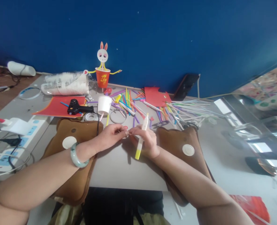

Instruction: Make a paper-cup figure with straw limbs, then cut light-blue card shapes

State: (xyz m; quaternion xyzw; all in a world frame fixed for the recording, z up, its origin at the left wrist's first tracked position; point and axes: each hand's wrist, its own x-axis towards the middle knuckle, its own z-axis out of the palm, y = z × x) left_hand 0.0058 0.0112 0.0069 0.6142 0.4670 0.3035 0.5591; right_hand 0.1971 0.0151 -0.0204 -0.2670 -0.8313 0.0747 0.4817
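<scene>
Above the middle of the table my left hand [112,136] is closed, thumb and forefinger pinched on something too small to make out. The fingertips of my right hand [146,140] meet them there. A white marker [141,140] with a yellow end lies across my right hand, held between its fingers, its yellow tip pointing up. Just behind my left hand stands a white paper cup [104,105] with a pink and a yellow stick below its rim. A small red piece [125,127] is partly visible behind the fingertips.
Brown cushions [51,156] lie under both forearms. A rabbit figure in a red cup [102,78] stands at the back, beside wrapped paper cups [65,87]. A black glue gun [78,107] rests on red paper [51,107]. Colourful sticks [187,109] spread behind. A power strip [23,142] is left.
</scene>
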